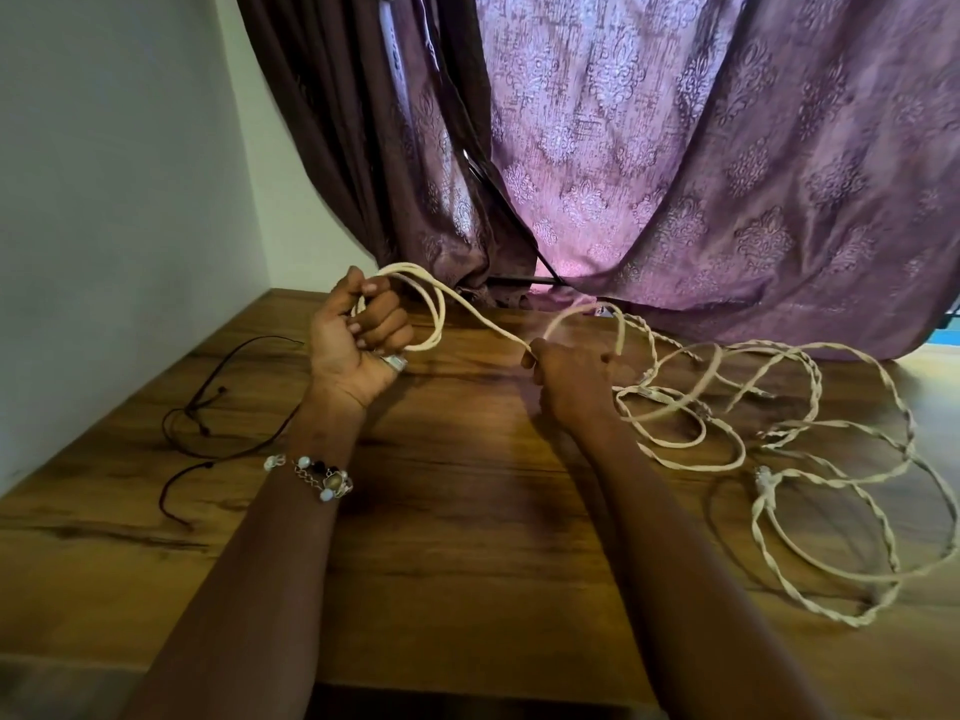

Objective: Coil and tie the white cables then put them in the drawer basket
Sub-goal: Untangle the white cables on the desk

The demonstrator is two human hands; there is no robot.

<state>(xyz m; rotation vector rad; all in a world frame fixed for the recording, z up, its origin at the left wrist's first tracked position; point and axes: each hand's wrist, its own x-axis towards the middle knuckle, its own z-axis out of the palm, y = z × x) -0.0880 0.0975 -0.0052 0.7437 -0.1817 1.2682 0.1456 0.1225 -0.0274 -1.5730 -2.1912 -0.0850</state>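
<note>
A few loops of thin white cable (415, 304) sit gathered in the left hand (358, 330), whose fingers curl round them above the brown wood-grain counter (457, 511). One strand runs taut to the right hand (566, 376), which pinches it. The remaining white twisted cables (810, 459) sprawl over the counter just right of that hand. A thin dark cord (208, 423) lies left; purple patterned curtains (701, 148) hang behind.

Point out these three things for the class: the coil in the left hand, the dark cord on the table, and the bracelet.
coil (434, 324): head view, on the right-hand bend of the loop.
dark cord (179, 413): head view, on its left curve.
bracelet (319, 475): head view, on the beaded chain at the wrist.
</note>
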